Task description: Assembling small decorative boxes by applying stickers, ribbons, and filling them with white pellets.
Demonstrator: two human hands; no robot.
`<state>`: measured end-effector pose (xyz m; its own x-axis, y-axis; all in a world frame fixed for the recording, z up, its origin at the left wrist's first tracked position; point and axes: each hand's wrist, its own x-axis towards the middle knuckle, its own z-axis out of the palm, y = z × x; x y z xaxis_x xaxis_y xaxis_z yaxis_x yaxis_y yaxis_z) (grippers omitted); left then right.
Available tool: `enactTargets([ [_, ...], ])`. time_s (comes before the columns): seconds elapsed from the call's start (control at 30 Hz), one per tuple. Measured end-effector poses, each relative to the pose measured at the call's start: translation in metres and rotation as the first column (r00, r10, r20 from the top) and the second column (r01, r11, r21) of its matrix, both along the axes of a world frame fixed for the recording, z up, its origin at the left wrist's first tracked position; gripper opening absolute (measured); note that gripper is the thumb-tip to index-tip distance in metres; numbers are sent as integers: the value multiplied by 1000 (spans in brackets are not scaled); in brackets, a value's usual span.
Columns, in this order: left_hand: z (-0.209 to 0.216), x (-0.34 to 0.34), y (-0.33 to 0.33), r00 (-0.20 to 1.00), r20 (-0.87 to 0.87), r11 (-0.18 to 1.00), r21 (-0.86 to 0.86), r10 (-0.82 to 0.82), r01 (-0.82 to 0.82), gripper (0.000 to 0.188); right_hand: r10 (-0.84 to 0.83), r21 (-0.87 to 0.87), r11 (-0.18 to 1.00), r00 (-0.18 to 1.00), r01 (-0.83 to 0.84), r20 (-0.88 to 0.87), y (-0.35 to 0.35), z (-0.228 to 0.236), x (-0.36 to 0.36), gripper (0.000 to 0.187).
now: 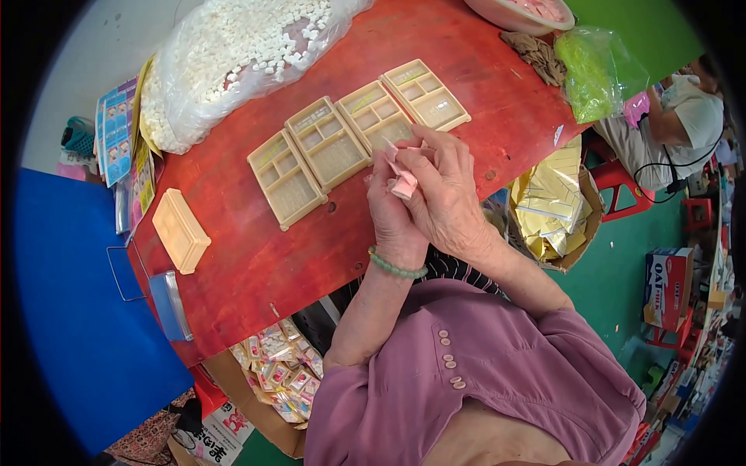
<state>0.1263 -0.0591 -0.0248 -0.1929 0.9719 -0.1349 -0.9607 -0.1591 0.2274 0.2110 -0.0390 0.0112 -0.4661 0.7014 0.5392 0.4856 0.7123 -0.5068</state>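
Over the near edge of the red table, my two hands are cupped together around several small pink soft-looking pieces (404, 186). My left hand (395, 221), with a green bead bracelet at the wrist, is closed on them from the left. My right hand (451, 198) curls over them from the right, its fingers partly hiding them. Just beyond my hands, several beige compartment trays (320, 189) stand in a slanting row. Their small and large sections look lined with something clear, and some hold thin yellow-green strands. The tray nearest my hands is partly covered by them.
A clear bag of white cubes (233, 54) lies at the far left. Stacked beige trays (181, 231) sit left. A bowl of pink pieces (524, 14) and a green bag (594, 74) are far right. Boxes (579, 241) flank my seat; another person (668, 116) sits right.
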Motion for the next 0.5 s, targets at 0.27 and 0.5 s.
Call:
enactTargets([
  [0.27, -21, -4, 1, 984, 164, 987, 158, -69, 42, 30, 56, -30, 998, 979, -63, -197, 9, -1, -2, 26],
  [0.5, 2, -1, -5, 997, 58, 988, -141, -56, 64, 34, -79, -621, 715, 846, -321, -528, 41, 14, 8, 19],
])
